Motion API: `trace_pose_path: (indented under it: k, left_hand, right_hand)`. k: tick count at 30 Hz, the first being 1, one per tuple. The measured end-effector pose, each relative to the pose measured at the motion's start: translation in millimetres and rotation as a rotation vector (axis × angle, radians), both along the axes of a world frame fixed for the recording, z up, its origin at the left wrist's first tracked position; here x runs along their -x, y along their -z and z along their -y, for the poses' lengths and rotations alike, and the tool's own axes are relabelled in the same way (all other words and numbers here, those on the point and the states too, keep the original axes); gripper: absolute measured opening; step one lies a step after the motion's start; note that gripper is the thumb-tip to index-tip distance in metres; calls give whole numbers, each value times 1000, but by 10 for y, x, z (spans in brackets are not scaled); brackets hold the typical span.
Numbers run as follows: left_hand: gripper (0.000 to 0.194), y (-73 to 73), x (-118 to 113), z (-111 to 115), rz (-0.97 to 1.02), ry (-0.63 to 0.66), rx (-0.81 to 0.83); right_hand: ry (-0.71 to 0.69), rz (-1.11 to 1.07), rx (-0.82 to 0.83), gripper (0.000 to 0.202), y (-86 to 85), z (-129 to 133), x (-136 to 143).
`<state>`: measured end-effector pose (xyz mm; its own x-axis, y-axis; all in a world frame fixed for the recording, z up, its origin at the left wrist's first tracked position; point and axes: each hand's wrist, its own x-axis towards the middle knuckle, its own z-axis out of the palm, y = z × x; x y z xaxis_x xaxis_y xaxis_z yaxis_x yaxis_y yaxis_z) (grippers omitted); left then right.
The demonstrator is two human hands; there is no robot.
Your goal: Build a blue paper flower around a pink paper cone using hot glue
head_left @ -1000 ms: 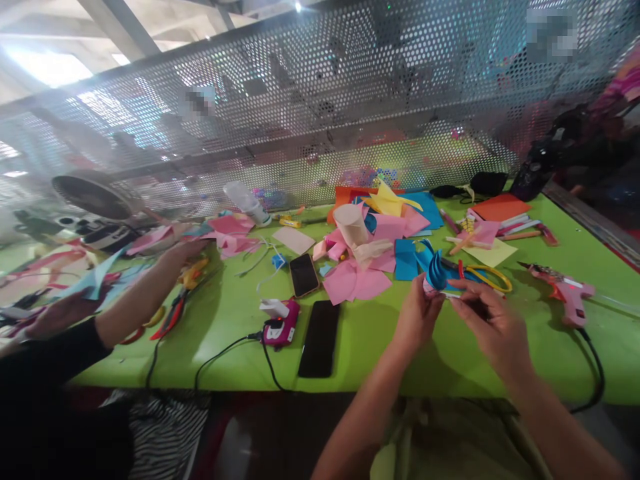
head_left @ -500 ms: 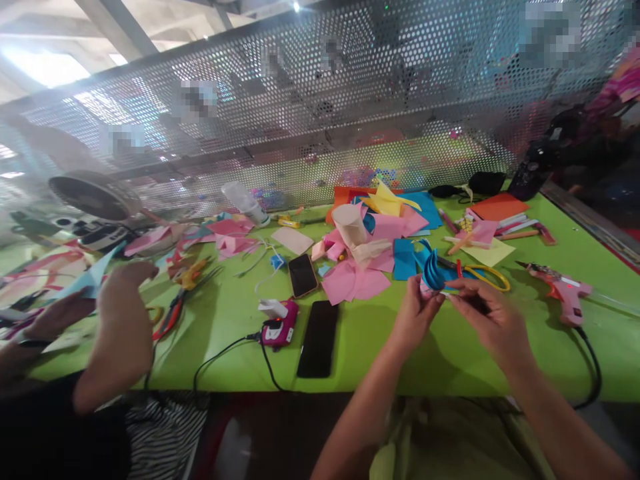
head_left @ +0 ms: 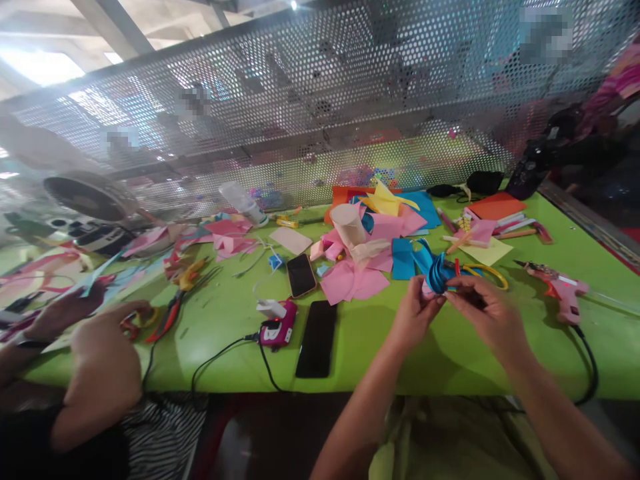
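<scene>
Perforated metal screening [head_left: 300, 120] closes off the rear of a green counter [head_left: 400, 360], on which cut paper and hand tools lie scattered. Toward the right, above the near part of the surface, a curled blue paper piece [head_left: 437, 275] with a pinkish base is held between two bare hands. Fingers of the left hand [head_left: 419, 307] are closed about its base from the left; those of the right hand [head_left: 483, 308] are pinched together at its right side. Just behind lie a flat blue sheet [head_left: 403, 259] and a yellow-handled tool [head_left: 493, 275], the latter partly hidden by the right hand. Farther right, a pink glue gun [head_left: 563, 288] lies on its side, its black cord [head_left: 593, 367] curving to the near edge. Left of the hands are pink paper pieces [head_left: 353, 281], a beige roll [head_left: 349, 225], a large black phone [head_left: 317, 339], a smaller phone [head_left: 301, 275] and a magenta power adapter [head_left: 278, 325]. At far left, a co-worker's hand [head_left: 120, 317] is beside orange-and-yellow scissor handles [head_left: 139, 321].
</scene>
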<state>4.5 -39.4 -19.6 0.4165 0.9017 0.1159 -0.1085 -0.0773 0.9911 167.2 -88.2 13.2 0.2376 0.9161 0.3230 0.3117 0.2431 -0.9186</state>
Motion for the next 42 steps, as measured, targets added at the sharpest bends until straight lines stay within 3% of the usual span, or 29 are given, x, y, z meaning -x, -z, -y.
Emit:
trace_pose_path:
  k: [15, 29, 42]
  left_hand:
    - [53, -45, 11, -7, 66, 62, 58]
    - [67, -11, -2, -26, 135, 109, 116]
    - [64, -23, 4, -29, 217, 163, 150]
  right_hand:
    - [-80, 138, 8, 17, -233, -85, -110]
    - [-170, 205, 31, 23, -226, -97, -193]
    - [-190, 127, 86, 22, -279, -110, -217]
